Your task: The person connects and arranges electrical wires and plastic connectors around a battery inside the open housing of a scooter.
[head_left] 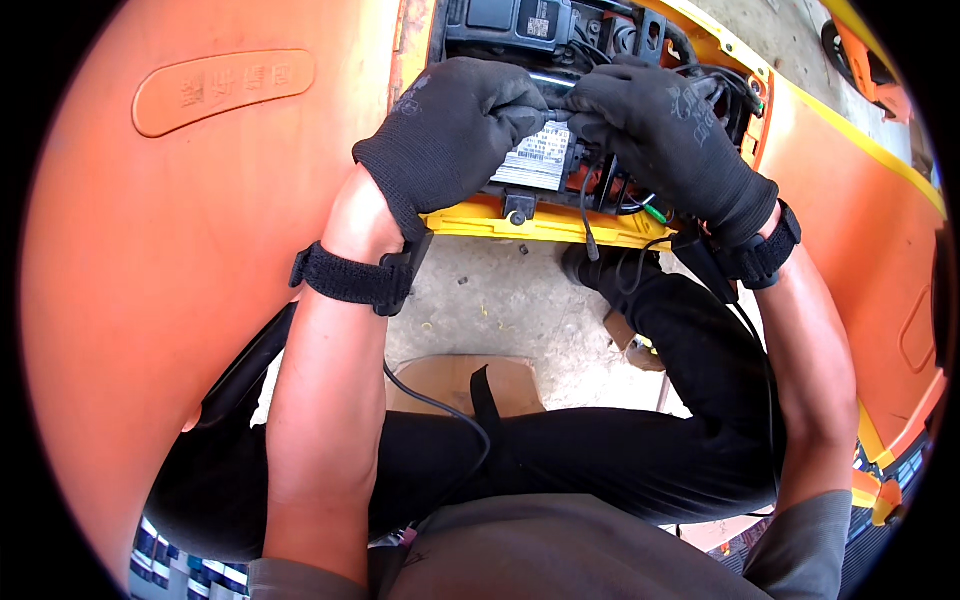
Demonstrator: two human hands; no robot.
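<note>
Both my hands wear black work gloves and meet over an open bay in an orange and yellow vehicle body. My left hand [450, 135] is closed, thumb and fingers pinching one end of a small black cable connector [558, 116]. From the other side my right hand [665, 135] grips the same connector, its fingertips almost touching the left ones. The fingers hide most of the connector. Just below them sits a silver finned box [535, 165] with a white label. A loose black cable with a plug [592, 245] hangs over the bay's yellow edge.
A black box [515, 22] and bundled wires [735, 90] fill the bay. A green-tipped wire [655, 213] lies near its front edge. Orange panels [220, 200] flank both sides. Cardboard [465, 380] lies on the concrete floor below. Straps and cables run along my wrists.
</note>
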